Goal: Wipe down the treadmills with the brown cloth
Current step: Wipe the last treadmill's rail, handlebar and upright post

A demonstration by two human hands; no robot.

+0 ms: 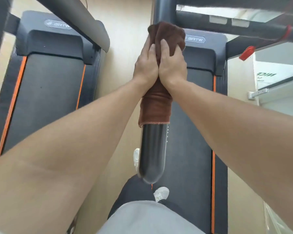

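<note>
Treadmill (46,92) on the left lies flat on the pale floor (125,17), its dark belt edged by orange stripes and its far hood carrying a grey logo plate; a grey handrail (85,26) crosses above that hood, slanting from the far left down to the right. Between the two machines runs a strip of bare floor. Right of it, a dark handle (152,149) comes toward the camera from a far upright, its rounded near end glossy and bare. The cloth (156,107), brown, is wrapped round this handle from about its middle to the far end, where it bunches up in a loose wad. The left hand (146,65) presses on the cloth from the left with fingers curled over it, and the right hand (172,65) grips it from the right, fingers and thumb closed round the fabric; the two hands touch at the heels. Below the handle, a white shoe (161,193) and a dark trouser leg show, near a grey shirt at the bottom edge. The second treadmill (193,132) lies under and right of the handle, with an orange stripe on its right side. Further right, a red clip (246,53) hangs by a red cord from a dark bar.
</note>
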